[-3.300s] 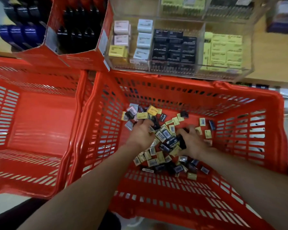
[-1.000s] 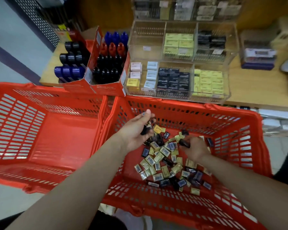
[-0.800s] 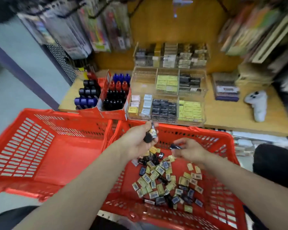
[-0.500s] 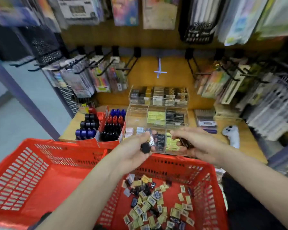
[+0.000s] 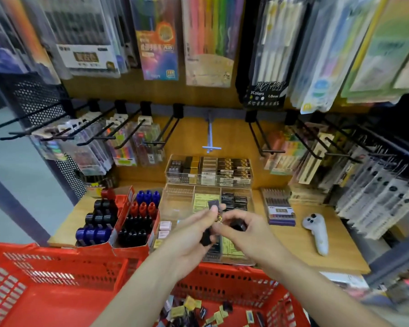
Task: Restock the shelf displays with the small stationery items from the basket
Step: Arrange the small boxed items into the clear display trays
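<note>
Both our hands meet over the clear trays (image 5: 180,199), fingertips almost touching. Our left hand (image 5: 191,234) curls around a few small dark packs (image 5: 206,239) and pinches one up at its fingertips. Our right hand (image 5: 243,234) grips another dark pack (image 5: 237,225). Going left to right, we see an empty red basket (image 5: 45,291), red boxes of ink bottles (image 5: 118,223), then the trays. Below our arms, the second basket (image 5: 234,282) has lots of little yellow and black packs (image 5: 198,312) lying in it. A white controller (image 5: 316,232) lies on the shelf (image 5: 293,246) at the right.
</note>
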